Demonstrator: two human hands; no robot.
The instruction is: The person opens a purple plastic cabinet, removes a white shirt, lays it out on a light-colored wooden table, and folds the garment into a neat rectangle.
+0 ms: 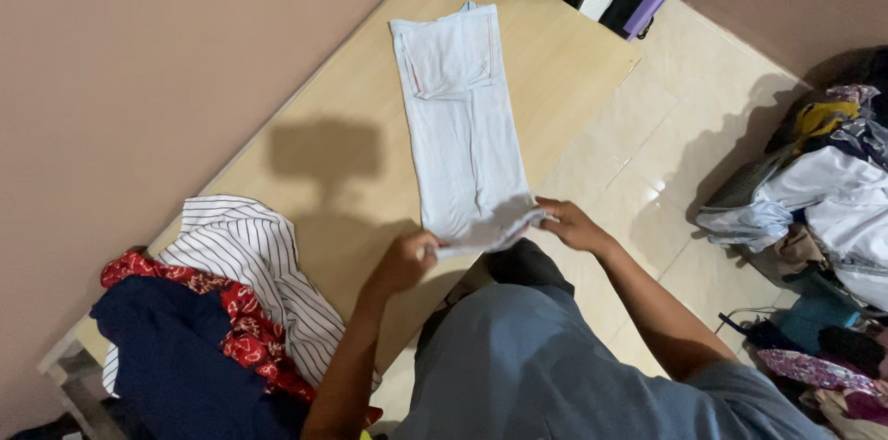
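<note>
Trousers (458,121), pale blue-white, lie on the wooden table (564,61), already folded lengthwise into one long narrow strip. The strip runs from about 12 o'clock on the table, where a back pocket with reddish stitching faces up, down to 6 o'clock at the near edge. By the look of it the long fold is done and the crosswise folds are left. The left hand (402,260) pinches the near end of the trousers at 7 o'clock, fingers closed on the cloth. The right hand (572,224) grips the same end at 5 o'clock, fingers clamped on the hem.

At 8 o'clock sits a heap of unfolded clothes: a striped shirt (250,250), a red patterned cloth (245,329) and a dark blue garment (171,357). At 3 o'clock, on the tiled floor (647,135), is another clothes pile (832,190). No packages, labels or signs show anywhere.
</note>
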